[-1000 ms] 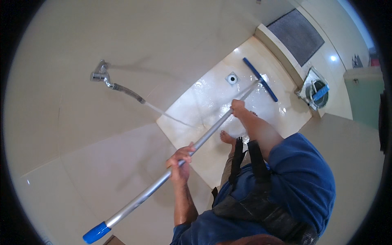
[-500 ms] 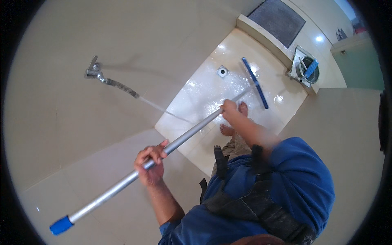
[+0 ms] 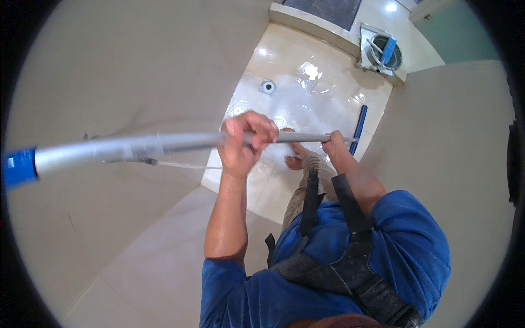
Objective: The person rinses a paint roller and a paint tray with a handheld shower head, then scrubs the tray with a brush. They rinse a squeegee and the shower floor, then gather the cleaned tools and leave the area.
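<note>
I hold a long-handled floor squeegee with both hands. Its silver pole (image 3: pixel 301 138) runs almost level across the view, with a blue end cap (image 3: pixel 21 167) at the far left. My left hand (image 3: pixel 239 150) is wrapped loosely round the upper part of the pole. Lower down, my right hand (image 3: pixel 334 143) grips the pole close to the blue squeegee head (image 3: pixel 359 127). That head rests on the wet tiled floor (image 3: pixel 322 98) by the right-hand wall. My bare feet (image 3: pixel 293 162) stand on the same floor, beneath the pole.
A round drain (image 3: pixel 268 87) lies in the floor ahead. Beyond it runs a raised curb (image 3: pixel 314 30) with a grey mat (image 3: pixel 333 11) behind. A dark bucket (image 3: pixel 396 59) with a blue brush sits at the far right corner. Water streams from a hose (image 3: pixel 145 161) on the left wall.
The squeegee head has swept right and nearer, to the right wall. My left hand and the pole's capped end have risen, and my right hand has moved right. The view has shifted.
</note>
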### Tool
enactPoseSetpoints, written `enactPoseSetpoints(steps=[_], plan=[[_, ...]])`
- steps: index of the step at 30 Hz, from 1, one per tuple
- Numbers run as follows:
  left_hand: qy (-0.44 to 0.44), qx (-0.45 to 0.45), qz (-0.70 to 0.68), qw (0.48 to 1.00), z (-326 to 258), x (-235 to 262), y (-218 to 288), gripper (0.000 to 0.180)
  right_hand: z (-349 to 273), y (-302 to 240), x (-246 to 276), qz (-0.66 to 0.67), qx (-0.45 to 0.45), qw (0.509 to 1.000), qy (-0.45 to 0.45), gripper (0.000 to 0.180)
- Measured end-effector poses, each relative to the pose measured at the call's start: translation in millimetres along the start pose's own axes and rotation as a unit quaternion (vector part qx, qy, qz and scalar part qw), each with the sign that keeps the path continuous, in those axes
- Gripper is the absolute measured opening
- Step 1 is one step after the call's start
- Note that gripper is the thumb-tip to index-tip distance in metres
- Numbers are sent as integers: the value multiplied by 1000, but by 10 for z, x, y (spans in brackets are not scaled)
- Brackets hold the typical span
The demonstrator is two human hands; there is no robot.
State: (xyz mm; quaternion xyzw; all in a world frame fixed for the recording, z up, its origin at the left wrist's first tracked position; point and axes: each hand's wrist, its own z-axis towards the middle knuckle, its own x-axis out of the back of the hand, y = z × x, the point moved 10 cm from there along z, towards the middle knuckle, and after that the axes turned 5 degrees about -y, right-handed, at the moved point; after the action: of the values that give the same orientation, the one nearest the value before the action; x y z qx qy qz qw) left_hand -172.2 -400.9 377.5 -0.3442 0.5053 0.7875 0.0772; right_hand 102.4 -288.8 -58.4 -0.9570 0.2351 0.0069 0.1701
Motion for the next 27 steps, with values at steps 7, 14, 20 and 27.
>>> enactPoseSetpoints(steps=[7, 14, 20, 27], plan=[[-12, 45, 50, 998, 304, -158, 69, 64, -320, 162, -96, -29, -71, 996, 53, 20], [9, 5, 153, 988, 516, -227, 880, 73, -732, 688, -1288, -44, -146, 984, -90, 33], [59, -39, 227, 971, 454, -210, 1484, 71, -973, 1283, -1882, -51, -169, 980, -95, 33], [88, -76, 295, 948, 228, -117, 1893, 70, -1271, 1916, -2390, -81, -193, 964, -164, 37]])
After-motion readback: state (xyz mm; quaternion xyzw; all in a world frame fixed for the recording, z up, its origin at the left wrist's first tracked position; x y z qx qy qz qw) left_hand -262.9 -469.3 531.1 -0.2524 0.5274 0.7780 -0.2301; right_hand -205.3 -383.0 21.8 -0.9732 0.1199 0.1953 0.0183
